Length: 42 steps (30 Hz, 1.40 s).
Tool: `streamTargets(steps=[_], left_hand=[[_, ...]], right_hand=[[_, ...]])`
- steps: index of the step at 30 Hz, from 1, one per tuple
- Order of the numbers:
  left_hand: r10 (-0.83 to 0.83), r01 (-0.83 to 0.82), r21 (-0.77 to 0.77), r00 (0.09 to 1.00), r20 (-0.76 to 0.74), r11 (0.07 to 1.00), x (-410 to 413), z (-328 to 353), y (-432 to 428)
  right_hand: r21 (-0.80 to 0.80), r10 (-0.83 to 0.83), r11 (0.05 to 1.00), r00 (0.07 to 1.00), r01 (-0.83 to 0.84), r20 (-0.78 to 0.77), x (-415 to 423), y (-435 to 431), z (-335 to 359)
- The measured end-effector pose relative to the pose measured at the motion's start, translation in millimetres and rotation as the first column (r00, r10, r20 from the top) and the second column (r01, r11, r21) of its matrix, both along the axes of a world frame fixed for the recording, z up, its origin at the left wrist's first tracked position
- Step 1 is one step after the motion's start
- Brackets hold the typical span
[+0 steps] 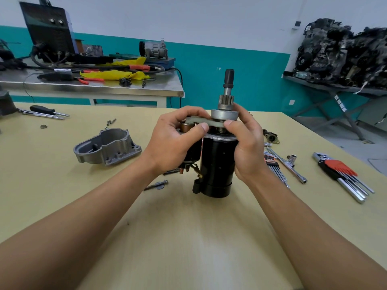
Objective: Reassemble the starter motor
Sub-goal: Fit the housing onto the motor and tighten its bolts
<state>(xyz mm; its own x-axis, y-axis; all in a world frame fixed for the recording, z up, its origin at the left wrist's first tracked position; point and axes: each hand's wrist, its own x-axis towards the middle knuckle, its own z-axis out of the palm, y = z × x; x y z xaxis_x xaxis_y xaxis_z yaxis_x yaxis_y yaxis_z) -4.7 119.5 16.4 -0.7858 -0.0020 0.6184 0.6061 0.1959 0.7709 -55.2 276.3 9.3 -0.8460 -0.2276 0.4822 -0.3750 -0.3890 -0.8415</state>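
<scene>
Fingers (184, 113) of the left hand (171, 143) pinch a grey plastic shift lever (214, 123) atop the black cylindrical starter motor (217, 164), which stands upright mid-surface. The right hand (247, 147) grips the motor's body, thumb on the lever. A grey cast-metal nose housing (106, 147) lies at nine o'clock on the tan wooden surface (188, 237).

Bare table (188, 237) lies before the motor (217, 164); housing (106, 147) left, wrenches (343, 176) right.

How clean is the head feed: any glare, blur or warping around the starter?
Head view: soft even light, faint shadow under the starter motor; left hand and right hand sharp; steel bench behind glares; wide-angle bows the table edge; engines far right look smeared.
</scene>
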Motion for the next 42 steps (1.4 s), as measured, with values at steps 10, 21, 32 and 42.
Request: streamTargets(steps=[10,21,32,42], left_hand=[[-0.051,0.044,0.093,0.997,0.064,0.995,-1,4,1],[0.024,-0.024,0.0,1.0,0.02,1.0,12,5,11],[0.08,-0.081,-0.016,0.995,-0.062,0.997,17,-5,11],[0.088,-0.084,0.06,0.994,-0.068,0.995,15,-7,15]], right_hand=[[0.01,-0.054,0.998,0.998,0.054,-0.013,4,0,0],[-0.064,0.015,0.998,1.0,-0.015,0.005,8,9,4],[-0.037,0.018,0.999,0.999,-0.017,0.041,13,9,8],[0.019,0.019,1.0,1.0,-0.019,0.008,13,12,10]])
